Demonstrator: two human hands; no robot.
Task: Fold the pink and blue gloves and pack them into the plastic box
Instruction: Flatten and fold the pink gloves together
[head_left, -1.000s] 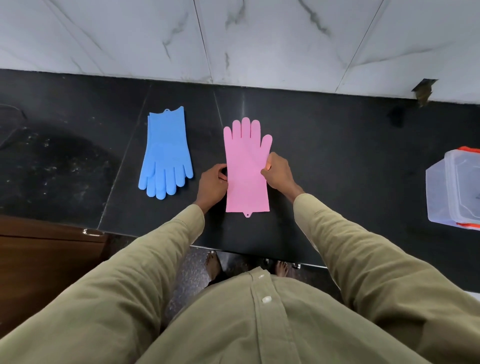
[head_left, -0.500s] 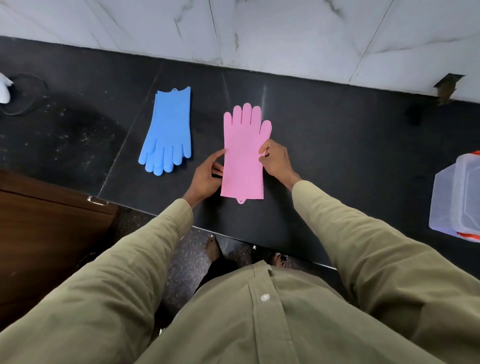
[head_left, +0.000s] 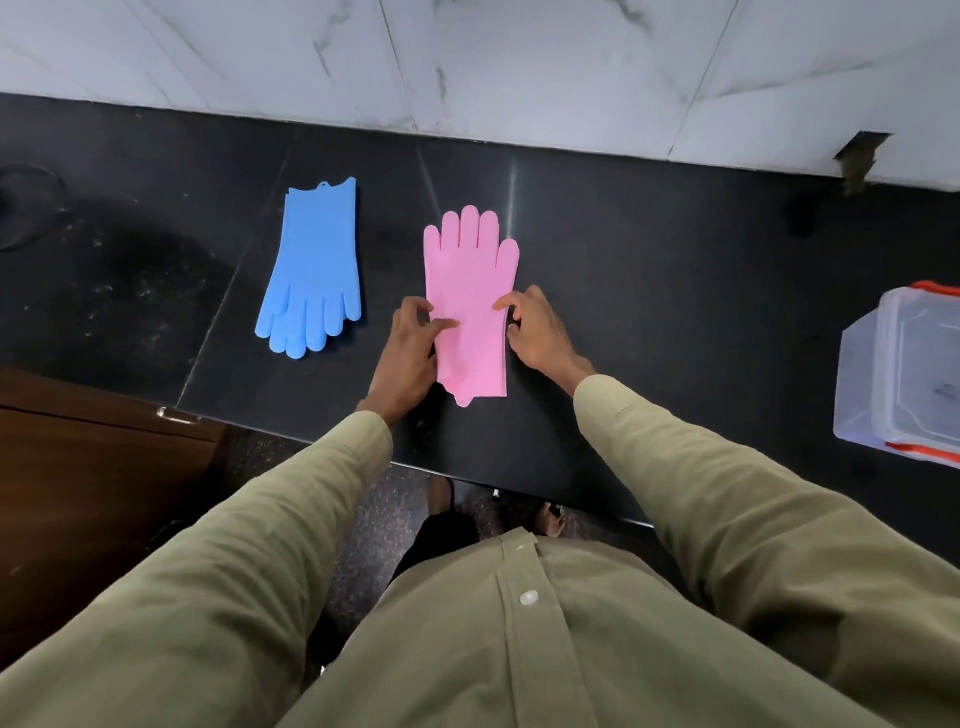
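Observation:
The pink glove (head_left: 470, 283) lies flat on the black counter (head_left: 649, 291), fingers pointing toward the wall. My left hand (head_left: 408, 353) grips its left edge at mid-length, thumb laid across the top, and the lower left corner is slightly raised. My right hand (head_left: 537, 332) pinches the right edge at the same height. The blue glove (head_left: 317, 265) lies flat to the left, fingers pointing toward me, apart from both hands. The clear plastic box (head_left: 904, 374) with an orange-trimmed lid stands at the far right, partly cut off by the frame.
A marble wall (head_left: 467, 62) backs the counter. A wooden cabinet (head_left: 88, 478) sits below the counter at left. The counter's front edge runs just below my wrists. A dark cable (head_left: 21, 208) lies at the far left.
My left thumb has slid onto the pink glove and the fingers have closed on its left edge. My right fingers have curled onto the right edge. The glove's lower left corner has lifted a little.

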